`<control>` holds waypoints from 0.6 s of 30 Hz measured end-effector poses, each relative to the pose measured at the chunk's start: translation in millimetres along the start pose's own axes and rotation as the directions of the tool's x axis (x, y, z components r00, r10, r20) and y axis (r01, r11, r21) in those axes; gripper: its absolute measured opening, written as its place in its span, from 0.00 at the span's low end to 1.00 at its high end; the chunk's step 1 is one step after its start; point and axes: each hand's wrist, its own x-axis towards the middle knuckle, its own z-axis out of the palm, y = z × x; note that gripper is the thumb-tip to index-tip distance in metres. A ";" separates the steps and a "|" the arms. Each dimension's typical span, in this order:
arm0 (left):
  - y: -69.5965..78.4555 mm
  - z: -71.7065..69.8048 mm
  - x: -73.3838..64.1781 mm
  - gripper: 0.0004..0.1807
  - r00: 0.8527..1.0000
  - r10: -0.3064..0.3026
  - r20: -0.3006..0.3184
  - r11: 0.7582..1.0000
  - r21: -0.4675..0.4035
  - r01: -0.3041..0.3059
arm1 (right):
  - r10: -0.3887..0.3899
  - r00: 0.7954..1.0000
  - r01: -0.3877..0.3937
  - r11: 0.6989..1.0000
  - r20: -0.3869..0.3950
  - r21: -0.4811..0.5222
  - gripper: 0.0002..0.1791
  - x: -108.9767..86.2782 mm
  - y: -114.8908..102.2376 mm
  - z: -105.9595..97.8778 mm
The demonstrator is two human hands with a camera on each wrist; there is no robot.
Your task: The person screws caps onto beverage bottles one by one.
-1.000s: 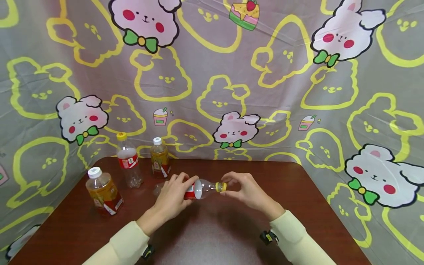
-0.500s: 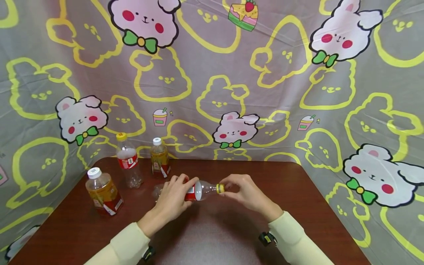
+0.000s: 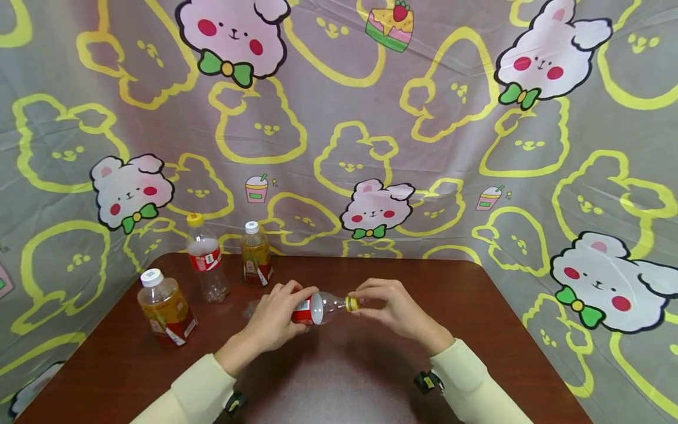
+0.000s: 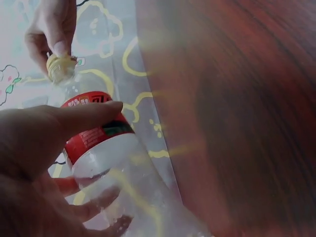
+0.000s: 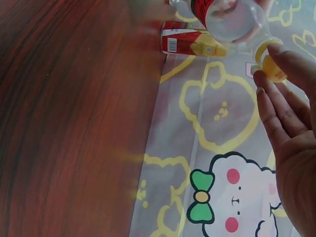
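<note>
My left hand [image 3: 276, 313] grips a clear plastic soda bottle [image 3: 328, 304] around its red label, from above. The bottle lies sideways, its neck pointing right. At the neck sits a yellow bottle cap [image 3: 352, 304], pinched between the thumb and fingers of my right hand [image 3: 394, 307]. In the left wrist view, the thumb lies across the red label [image 4: 94, 143] and the other fingers show through the clear plastic. The right wrist view has the thumb on one side of the cap [image 5: 271, 64] and fingertips on the other. The bottle's base is partly hidden by my left hand.
On the left of the dark wooden table [image 3: 466, 288] stand a wide tea bottle [image 3: 165, 309] with a white cap, an upright clear bottle [image 3: 208, 262] with a yellow cap, and a smaller tea bottle [image 3: 256, 256]. A cartoon-print cloth [image 3: 318, 88] hangs around the table.
The right hand's fingers have shifted their hold on the cap, and the hand has moved slightly down. The bottle neck has drifted slightly left and lower. The left hand keeps its grip.
</note>
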 end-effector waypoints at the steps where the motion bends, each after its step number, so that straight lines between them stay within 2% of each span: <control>1: -0.7 -0.7 0.3 0.39 1.000 0.000 0.018 1.000 -0.025 0.001 | -0.006 1.000 0.006 1.000 0.007 0.001 0.20 -0.2 0.2 -0.5; 4: -3.0 -2.5 1.0 0.39 0.998 0.008 0.061 0.996 -0.086 -0.003 | -0.051 0.998 0.051 0.999 0.038 -0.013 0.19 -0.1 -0.9 -2.2; 8: -3.5 -5.3 1.3 0.38 0.997 0.019 0.075 0.994 -0.113 -0.010 | -0.073 0.995 0.075 0.997 0.072 -0.025 0.19 0.3 -2.4 -2.7; 15: 1.5 -5.6 2.8 0.38 0.998 0.003 0.068 0.996 -0.085 0.002 | 0.084 0.993 -0.086 0.996 0.085 0.015 0.06 -1.2 -3.5 1.8; 18: 3.2 -5.2 3.1 0.38 0.998 0.001 0.057 0.997 -0.077 0.003 | 0.138 0.986 -0.137 0.990 0.092 -0.021 0.08 -2.5 -3.0 2.5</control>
